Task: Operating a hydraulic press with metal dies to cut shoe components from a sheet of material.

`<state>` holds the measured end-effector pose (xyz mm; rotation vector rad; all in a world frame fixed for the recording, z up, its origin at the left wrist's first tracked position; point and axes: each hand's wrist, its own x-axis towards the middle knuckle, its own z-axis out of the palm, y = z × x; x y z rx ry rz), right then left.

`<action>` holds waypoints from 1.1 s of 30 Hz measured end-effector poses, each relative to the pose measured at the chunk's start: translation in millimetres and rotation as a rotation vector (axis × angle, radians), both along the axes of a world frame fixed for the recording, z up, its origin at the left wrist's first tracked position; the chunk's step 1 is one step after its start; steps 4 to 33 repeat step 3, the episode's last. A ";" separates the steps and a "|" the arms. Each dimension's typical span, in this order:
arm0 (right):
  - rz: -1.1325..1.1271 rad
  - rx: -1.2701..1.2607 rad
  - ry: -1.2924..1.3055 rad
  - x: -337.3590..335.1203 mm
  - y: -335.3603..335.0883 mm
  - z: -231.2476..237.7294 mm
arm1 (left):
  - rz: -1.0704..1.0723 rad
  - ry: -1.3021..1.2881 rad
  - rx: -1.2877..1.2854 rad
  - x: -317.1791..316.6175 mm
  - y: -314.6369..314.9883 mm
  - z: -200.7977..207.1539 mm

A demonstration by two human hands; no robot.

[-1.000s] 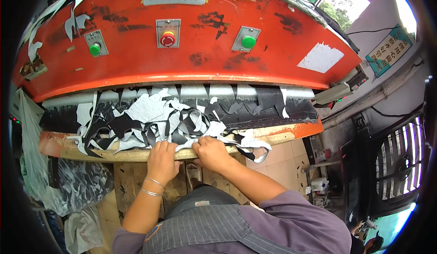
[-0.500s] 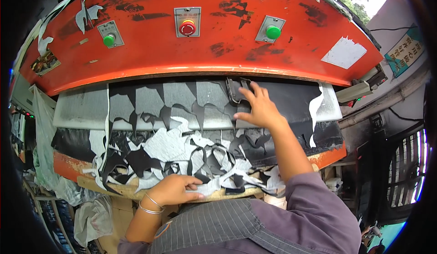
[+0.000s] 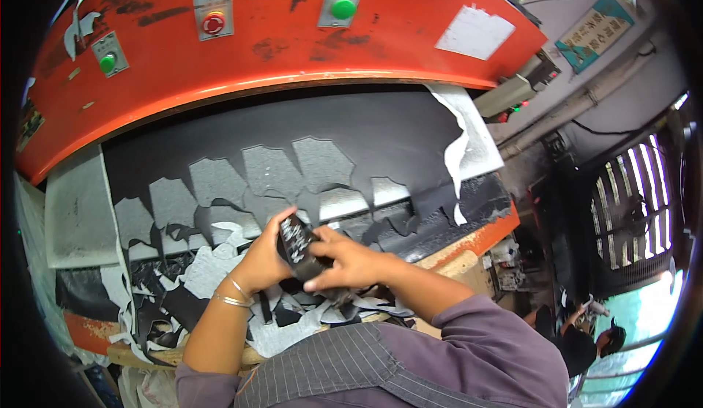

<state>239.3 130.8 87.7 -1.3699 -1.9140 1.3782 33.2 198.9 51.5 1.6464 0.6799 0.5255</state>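
Both hands meet over the near edge of the work surface, around a dark cutting die (image 3: pixel 296 241) with white hand-written marks on its side. My left hand (image 3: pixel 262 261) is wrapped about its left side, thumb and fingers curled. From the right, my right hand (image 3: pixel 351 260) grips its other side; part of the die is hidden by the fingers. Beyond them lies a black sheet (image 3: pixel 293 115) with a row of cut-out openings, the grey layer beneath showing through. Black and pale scraps (image 3: pixel 212 270) are heaped below and left of the hands.
A red-orange press beam (image 3: pixel 278 57) spans the far side, with green buttons (image 3: pixel 343 9) and a red stop button (image 3: pixel 213 23). The pale cutting board (image 3: pixel 80 210) shows at left. A wooden rail (image 3: pixel 458 264) runs along the front. Another person (image 3: pixel 586 346) is at the far lower right.
My right hand has brought the die back from beside the press beam, and my left hand has risen from the scraps to hold it. The view has turned; more black sheet shows beyond the openings.
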 end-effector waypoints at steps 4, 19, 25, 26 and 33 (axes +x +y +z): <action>0.019 -0.099 -0.168 23.6 3.6 16.2 | -0.073 0.452 -0.596 -3.5 -0.3 -2.9; 0.019 -0.099 -0.168 23.6 3.6 16.2 | -0.073 0.452 -0.596 -3.5 -0.3 -2.9; 0.019 -0.099 -0.168 23.6 3.6 16.2 | -0.073 0.452 -0.596 -3.5 -0.3 -2.9; 0.019 -0.099 -0.168 23.6 3.6 16.2 | -0.073 0.452 -0.596 -3.5 -0.3 -2.9; 0.019 -0.099 -0.168 23.6 3.6 16.2 | -0.073 0.452 -0.596 -3.5 -0.3 -2.9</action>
